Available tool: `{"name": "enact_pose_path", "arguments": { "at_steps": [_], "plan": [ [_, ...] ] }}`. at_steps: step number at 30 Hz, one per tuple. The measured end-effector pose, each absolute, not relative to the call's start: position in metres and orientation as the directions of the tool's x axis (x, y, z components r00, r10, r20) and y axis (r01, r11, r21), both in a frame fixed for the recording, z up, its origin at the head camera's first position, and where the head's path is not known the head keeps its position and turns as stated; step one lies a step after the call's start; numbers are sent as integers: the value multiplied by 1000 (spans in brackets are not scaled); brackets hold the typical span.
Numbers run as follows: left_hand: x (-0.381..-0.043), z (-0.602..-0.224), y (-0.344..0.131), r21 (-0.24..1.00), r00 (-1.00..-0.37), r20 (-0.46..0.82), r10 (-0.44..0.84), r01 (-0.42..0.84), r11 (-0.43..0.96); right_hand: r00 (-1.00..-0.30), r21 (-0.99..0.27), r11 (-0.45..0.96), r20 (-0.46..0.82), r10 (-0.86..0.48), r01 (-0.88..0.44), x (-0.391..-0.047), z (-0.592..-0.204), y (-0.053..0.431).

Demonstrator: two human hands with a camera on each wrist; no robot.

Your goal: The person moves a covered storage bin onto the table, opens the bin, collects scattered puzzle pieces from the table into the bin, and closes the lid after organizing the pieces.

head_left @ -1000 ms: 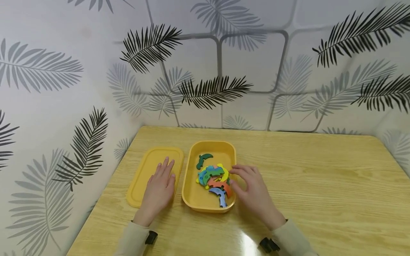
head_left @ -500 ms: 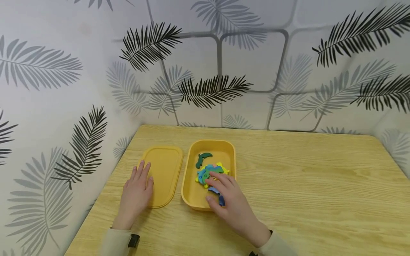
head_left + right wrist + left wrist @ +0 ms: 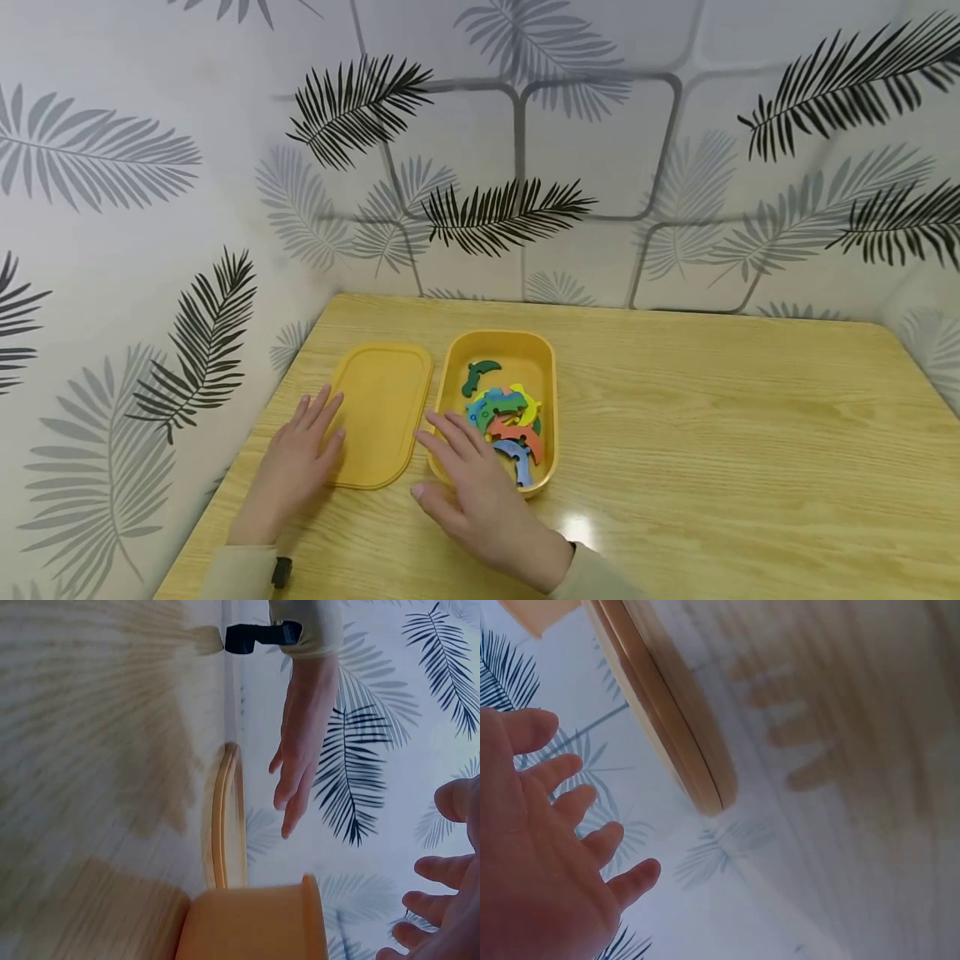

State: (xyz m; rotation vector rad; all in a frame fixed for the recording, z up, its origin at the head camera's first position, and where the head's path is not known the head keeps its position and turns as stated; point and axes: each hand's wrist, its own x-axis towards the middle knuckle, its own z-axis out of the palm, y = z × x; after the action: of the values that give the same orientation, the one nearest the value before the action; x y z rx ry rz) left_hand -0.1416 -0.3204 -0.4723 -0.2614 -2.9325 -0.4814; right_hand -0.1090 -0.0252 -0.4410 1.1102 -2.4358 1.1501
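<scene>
A yellow rectangular box holds several colourful, curved puzzle pieces in green, blue, yellow and coral. Left of it lies its flat yellow lid. My left hand hovers by the lid's left edge, fingers spread and nothing held; the left wrist view shows the fingers apart from the lid. Over the box's near left corner is my right hand, fingers extended and holding nothing. It hides that corner. The right wrist view shows its fingers above the box.
All of this is on a light wood-grain table. Behind and to the left stand walls with a leaf pattern. One dark green piece lies apart from the pile, toward the box's far end.
My left hand has moved left from over the lid to its left edge. My right hand has swept from the box's right side across the pieces to its near left corner. The pieces look unmoved.
</scene>
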Motion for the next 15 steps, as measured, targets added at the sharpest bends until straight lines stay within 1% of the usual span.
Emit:
{"name": "enact_pose_path", "arguments": {
  "at_steps": [6,15],
  "plan": [
    [-141,-473,-331,310,-979,123,165,196,930,-667,-588,367,447,-596,-721,-105,-441,-47],
    [-146,-477,-342,308,-984,39,175,178,934,-655,-586,382,368,-660,-714,-105,-444,-80]
  ]
}}
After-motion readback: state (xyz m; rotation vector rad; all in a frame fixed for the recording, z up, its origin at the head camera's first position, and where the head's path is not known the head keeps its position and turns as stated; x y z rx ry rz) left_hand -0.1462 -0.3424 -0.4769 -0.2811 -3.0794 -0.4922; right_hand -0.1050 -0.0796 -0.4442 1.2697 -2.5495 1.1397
